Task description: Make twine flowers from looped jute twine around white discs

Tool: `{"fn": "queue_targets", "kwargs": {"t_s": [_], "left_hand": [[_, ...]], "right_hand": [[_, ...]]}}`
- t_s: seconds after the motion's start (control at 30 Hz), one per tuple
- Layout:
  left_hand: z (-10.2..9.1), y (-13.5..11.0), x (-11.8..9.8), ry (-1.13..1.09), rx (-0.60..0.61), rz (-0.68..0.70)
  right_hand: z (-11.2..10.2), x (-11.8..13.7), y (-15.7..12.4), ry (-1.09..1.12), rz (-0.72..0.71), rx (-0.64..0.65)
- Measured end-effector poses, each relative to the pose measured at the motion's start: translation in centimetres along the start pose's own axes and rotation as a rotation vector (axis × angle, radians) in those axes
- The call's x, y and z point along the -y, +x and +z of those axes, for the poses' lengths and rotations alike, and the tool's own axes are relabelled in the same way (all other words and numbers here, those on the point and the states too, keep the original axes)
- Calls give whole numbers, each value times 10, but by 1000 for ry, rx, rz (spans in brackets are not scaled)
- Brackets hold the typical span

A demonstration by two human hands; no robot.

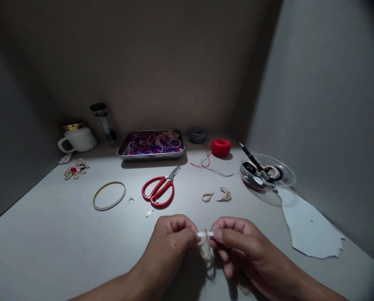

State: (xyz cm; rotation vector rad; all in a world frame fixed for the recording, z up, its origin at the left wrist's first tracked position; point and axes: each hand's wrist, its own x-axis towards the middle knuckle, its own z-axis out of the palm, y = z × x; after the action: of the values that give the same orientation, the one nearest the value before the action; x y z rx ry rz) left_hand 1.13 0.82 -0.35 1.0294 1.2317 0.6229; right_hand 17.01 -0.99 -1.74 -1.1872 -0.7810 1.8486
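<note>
A narrow white strip (201, 235) is stretched level between my two hands, above the near part of the table. My left hand (174, 240) pinches its left end between thumb and forefinger. The right end sits in the pinch of my right hand (242, 244), whose lower fingers are curled. Looped twine (203, 252) crosses the strip in the gap between the hands and hangs below it. Part of the twine is hidden by my fingers. Beyond the hands lie a small twine loop (207, 197) and a frayed twine bundle (225, 194).
Red-handled scissors (158, 192) and a hoop (109, 208) lie ahead. Farther back are a bead tray (151, 157), red thread (221, 147), grey thread (198, 135) and a mug (82, 140). A clear bowl (289, 177) holding tapes and a pen, and white sheet (312, 230), lie right.
</note>
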Motion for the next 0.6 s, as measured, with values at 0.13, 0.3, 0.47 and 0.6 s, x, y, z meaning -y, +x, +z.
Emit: {"fn": "queue_targets", "kwargs": {"t_s": [0.13, 0.3, 0.47, 0.6], "left_hand": [[0, 1, 0, -13, 7, -9], [-1, 0, 0, -27, 0, -6], [0, 1, -2, -56, 22, -3], [-1, -1, -2, -45, 51, 31]], "right_hand": [[0, 1, 0, 0, 13, 4], [1, 1, 0, -10, 13, 0], [4, 1, -2, -75, 21, -14], [4, 0, -1, -152, -6, -27]]}}
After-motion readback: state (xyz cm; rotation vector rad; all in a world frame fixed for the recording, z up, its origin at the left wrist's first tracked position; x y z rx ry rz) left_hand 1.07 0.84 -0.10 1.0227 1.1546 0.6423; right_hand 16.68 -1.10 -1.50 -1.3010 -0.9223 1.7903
